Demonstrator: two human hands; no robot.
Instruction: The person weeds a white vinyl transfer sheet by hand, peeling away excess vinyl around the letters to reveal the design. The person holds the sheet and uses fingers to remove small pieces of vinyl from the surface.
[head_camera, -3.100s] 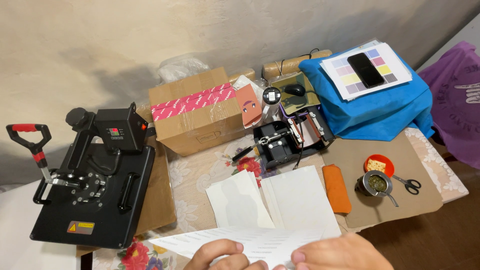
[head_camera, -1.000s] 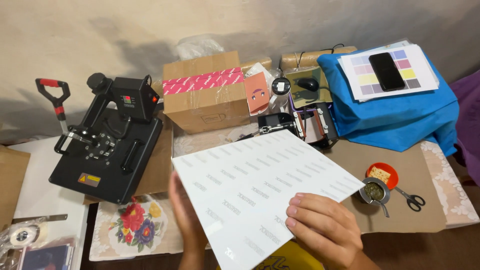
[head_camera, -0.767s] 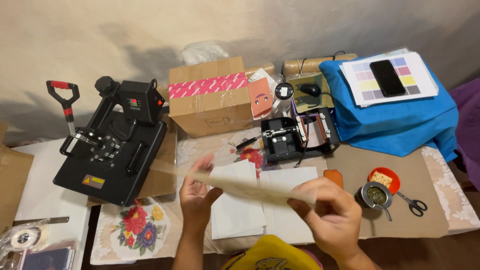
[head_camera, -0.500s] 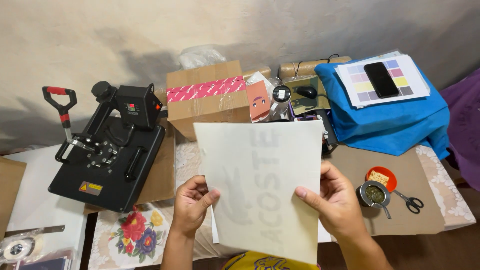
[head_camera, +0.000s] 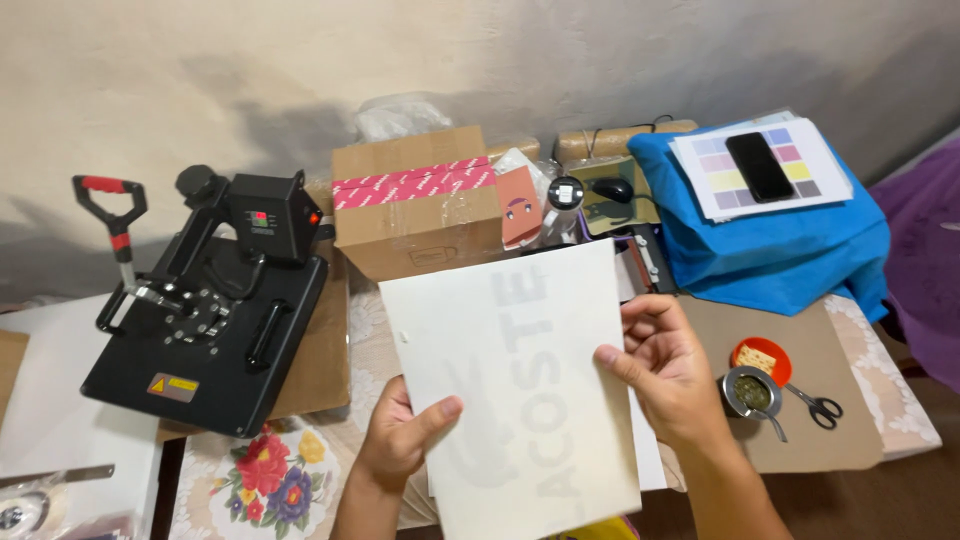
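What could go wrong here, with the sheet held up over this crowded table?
The sheet is held only at its side edges by the left hand and right hand, so it could sag or crease. It hides the table under it, so lowering it blind may snag things. The metal cup and scissors sit near the right hand and might be knocked.

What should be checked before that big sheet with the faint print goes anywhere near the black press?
1. Sheet held firmly: ok. The left hand grips the transfer sheet at its lower left edge, the right hand at its right edge.
2. Sheet flat, no creases: ok, as far as the view shows.
3. Print side known: ok. Faint grey letters show through from the far side.
4. Heat press open to take it: not ok. Its plate looks shut.
5. Press hot or cold: cannot tell.
6. Scissors and small metal cup out of the way: ok, they lie to the right.
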